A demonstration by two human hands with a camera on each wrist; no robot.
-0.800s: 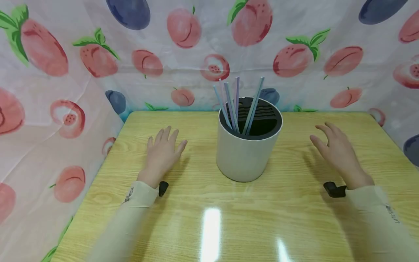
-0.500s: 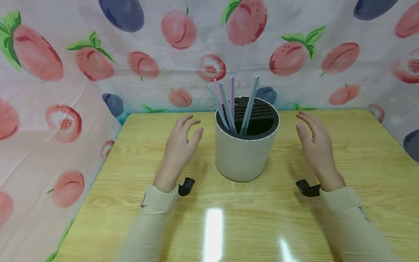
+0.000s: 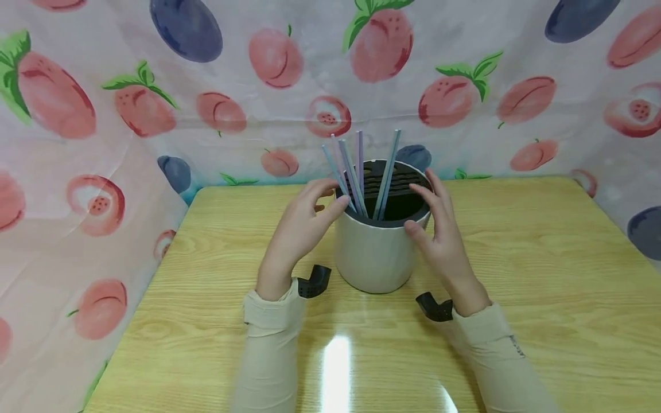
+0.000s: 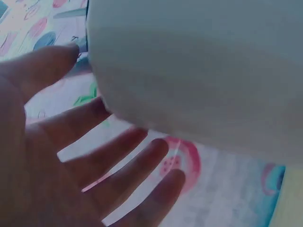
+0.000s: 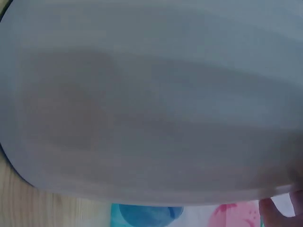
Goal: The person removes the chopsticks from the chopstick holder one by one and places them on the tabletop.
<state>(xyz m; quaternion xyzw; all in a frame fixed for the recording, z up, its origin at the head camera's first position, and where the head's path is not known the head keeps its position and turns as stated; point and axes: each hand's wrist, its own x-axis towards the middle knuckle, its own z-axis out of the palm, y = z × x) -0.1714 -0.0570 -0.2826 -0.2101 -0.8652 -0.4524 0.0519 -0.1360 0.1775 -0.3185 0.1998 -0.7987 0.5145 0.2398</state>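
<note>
A white round knife holder [image 3: 374, 258] with a black slotted top stands upright on the table. Several thin blue and purple sticks [image 3: 386, 172] lean in its opening. My left hand [image 3: 302, 226] is at the left rim, thumb tip beside the sticks. In the left wrist view, its fingers [image 4: 111, 156] spread loosely along the holder's wall [image 4: 199, 80]. At the right rim, my right hand [image 3: 445, 244] has thumb and fingers spread apart. The holder's wall [image 5: 142, 104] fills most of the right wrist view, with fingertips [image 5: 274, 213] at the lower right corner.
The table [image 3: 206, 258] has a yellow wood grain and a shiny surface. A fruit-printed cloth [image 3: 289, 115] hangs behind it and along the left side. Black wrist mounts [image 3: 315, 281] stick out from both sleeves, close in front of the holder.
Both hands have moved inward from either side, ending up at the holder's rim. The holder and the sticks stay in place while the head view shifts slightly.
</note>
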